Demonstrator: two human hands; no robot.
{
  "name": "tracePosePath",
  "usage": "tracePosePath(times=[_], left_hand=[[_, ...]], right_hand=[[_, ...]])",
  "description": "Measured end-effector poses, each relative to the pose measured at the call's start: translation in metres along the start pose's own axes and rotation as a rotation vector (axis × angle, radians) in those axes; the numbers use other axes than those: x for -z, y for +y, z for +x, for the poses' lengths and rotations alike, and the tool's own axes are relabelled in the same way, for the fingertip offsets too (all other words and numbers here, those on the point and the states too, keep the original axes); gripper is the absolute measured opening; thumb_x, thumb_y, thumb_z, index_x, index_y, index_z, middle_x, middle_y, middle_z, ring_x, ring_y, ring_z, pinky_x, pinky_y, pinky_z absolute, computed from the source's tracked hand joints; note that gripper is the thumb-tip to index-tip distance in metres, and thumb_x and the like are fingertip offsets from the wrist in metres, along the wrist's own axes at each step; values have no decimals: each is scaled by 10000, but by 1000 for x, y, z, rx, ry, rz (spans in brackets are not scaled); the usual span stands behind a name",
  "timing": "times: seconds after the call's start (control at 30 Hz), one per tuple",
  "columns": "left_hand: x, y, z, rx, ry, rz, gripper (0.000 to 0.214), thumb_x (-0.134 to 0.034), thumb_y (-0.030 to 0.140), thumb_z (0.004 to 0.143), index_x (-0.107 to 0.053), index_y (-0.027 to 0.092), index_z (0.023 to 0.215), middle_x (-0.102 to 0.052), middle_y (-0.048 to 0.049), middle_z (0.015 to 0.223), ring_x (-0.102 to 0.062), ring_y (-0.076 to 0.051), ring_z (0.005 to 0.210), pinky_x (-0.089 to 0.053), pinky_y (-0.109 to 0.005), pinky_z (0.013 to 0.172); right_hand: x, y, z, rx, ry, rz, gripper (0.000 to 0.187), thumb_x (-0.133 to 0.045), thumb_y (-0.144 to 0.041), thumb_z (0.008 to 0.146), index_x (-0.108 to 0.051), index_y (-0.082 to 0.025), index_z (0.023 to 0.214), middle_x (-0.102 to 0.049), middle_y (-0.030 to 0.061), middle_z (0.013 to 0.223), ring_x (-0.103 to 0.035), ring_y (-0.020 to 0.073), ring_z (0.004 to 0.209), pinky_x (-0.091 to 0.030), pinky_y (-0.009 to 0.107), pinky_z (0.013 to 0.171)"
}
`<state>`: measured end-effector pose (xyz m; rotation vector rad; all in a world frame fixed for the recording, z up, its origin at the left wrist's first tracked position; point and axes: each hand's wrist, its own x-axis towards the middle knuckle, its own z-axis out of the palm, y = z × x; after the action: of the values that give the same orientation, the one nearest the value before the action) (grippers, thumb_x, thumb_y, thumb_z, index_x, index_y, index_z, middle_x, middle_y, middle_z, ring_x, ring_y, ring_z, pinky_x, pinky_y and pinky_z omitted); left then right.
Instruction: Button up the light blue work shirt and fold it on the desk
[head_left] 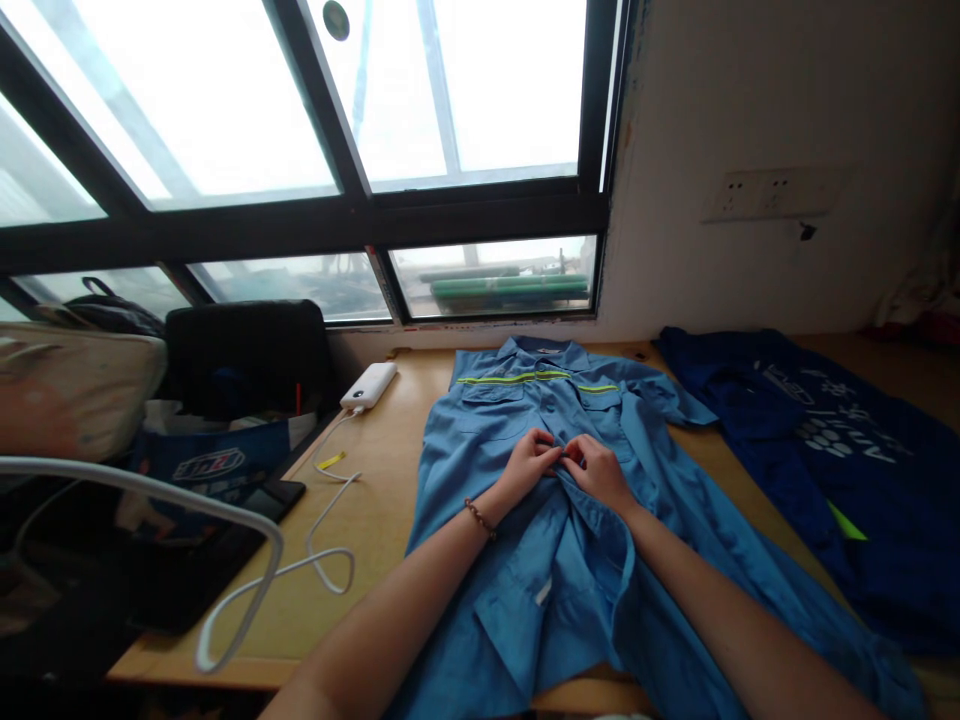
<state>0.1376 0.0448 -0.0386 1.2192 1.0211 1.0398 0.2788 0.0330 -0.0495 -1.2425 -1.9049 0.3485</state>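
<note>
Light blue shirt: spread front-up on wooden table, centre of frame, collar toward the window.
Left hand: pinching the shirt's front placket at mid-chest; beaded bracelet on wrist.
Right hand: pinching the same placket, fingertips meeting the left's.
Dark blue garment: flat at right, just beside the shirt.
Power bank: left of collar, white cable attached.

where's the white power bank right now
Head view: the white power bank lies on the wooden table below the window, left of the blue work shirt.
</note>
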Motion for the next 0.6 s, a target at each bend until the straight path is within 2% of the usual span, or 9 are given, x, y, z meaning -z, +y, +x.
tracePosePath(times=[0.2,0.37,0.47,0.6], left_hand=[[1,-1,1,54,14,-119,327,-645,242,620,-429,159,851,-512,54,551,-507,-76,478,-424,-181,474],[2,0,1,46,23,-179,313,-622,189,611,-418,160,845,-479,70,519,-476,-62,443,-403,-173,459],[2,0,1,31,14,-157,341,-645,193,591,-415,161,841,-495,65,535,-470,-59,443,-384,-171,454],[0,-1,1,-25,-59,-104,374,-662,185,562,-390,167,818,-476,79,495,-433,-50,412,-324,-156,435]], right_hand=[[1,-4,0,-4,-23,15,66,-508,-181,739,-509,-168,804,-510,3,681,-478,130,624,-376,231,583],[3,-9,0,-8,5,11,101,-509,-214,738,-538,-171,824,-526,18,700,-493,147,678,-381,240,619],[2,-8,1,-95,9,113,137,-493,-272,761,-549,-164,825,-548,26,716,-503,141,651,-390,243,619],[1,-1,3,-229,9,251,216,-470,-358,783,-537,-156,748,-557,19,671,-504,133,608,-381,235,588]])
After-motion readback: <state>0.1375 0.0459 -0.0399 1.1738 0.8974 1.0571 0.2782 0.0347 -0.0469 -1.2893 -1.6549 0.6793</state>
